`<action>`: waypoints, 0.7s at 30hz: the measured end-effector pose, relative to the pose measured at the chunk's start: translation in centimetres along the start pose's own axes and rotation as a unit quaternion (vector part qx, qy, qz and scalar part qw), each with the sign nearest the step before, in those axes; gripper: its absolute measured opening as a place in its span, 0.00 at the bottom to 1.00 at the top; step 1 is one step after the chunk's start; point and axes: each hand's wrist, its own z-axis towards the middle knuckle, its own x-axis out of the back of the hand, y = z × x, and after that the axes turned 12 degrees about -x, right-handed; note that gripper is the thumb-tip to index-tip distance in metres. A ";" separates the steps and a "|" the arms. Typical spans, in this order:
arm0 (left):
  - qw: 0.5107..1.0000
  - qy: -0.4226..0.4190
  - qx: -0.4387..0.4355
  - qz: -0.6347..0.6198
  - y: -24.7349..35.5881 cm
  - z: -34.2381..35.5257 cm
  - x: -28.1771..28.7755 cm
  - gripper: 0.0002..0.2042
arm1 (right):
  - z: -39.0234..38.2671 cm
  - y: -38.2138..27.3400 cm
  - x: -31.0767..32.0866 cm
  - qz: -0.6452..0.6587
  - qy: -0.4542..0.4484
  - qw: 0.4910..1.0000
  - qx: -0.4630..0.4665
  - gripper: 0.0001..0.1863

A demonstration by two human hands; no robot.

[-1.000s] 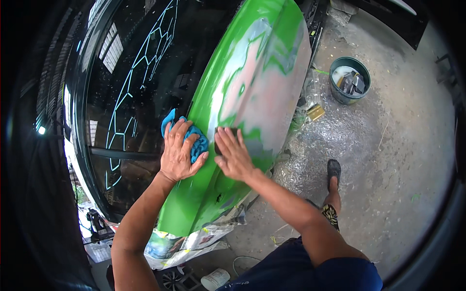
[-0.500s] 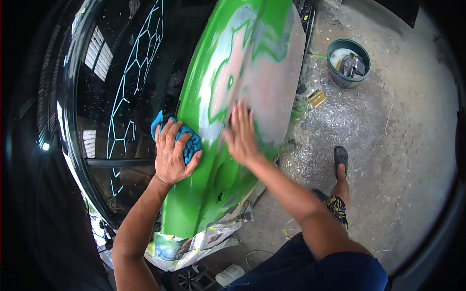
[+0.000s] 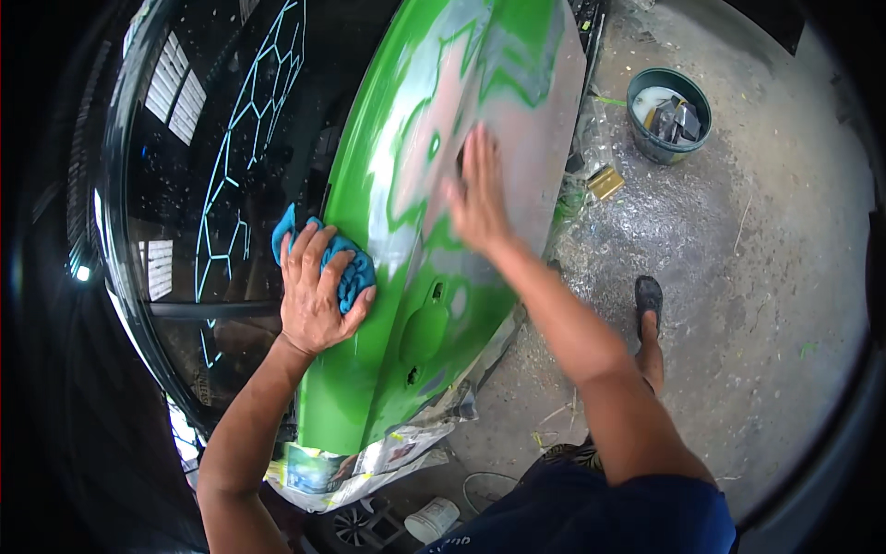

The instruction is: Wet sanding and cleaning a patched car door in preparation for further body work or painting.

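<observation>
A green car door panel (image 3: 346, 392), with patches sanded through to grey and pinkish layers, stretches away from me. My left hand (image 3: 318, 286) is closed over a crumpled blue cloth (image 3: 355, 282), pressing it to the panel's left edge beside the dark window. On the sanded area, my right hand (image 3: 480, 198) lies flat, blurred by motion. A dark flat piece, which looks like sandpaper (image 3: 460, 162), shows at its edge between thumb and fingers; the palm hides the rest. Below that hand is the handle recess (image 3: 425, 334), with dark holes at its ends.
Printed paper masking (image 3: 369, 471) wraps the panel's near edge. A dark green bucket (image 3: 668, 115) with cloudy water and dark grey pieces stands on the wet concrete floor (image 3: 775, 249). A gold-brown block (image 3: 605, 183) lies nearby. A white tub (image 3: 431, 520) sits by a wheel (image 3: 351, 526).
My right hand has slid farther up the panel, away from me, uncovering more of the handle recess. My left hand stays on the cloth; the whole view has shifted slightly.
</observation>
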 end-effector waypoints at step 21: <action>1.000 0.002 -0.007 0.006 0.1 1.2 -0.2 0.26 | -17.6 -3.4 -1.1 0.069 -0.128 0.988 -0.061 0.43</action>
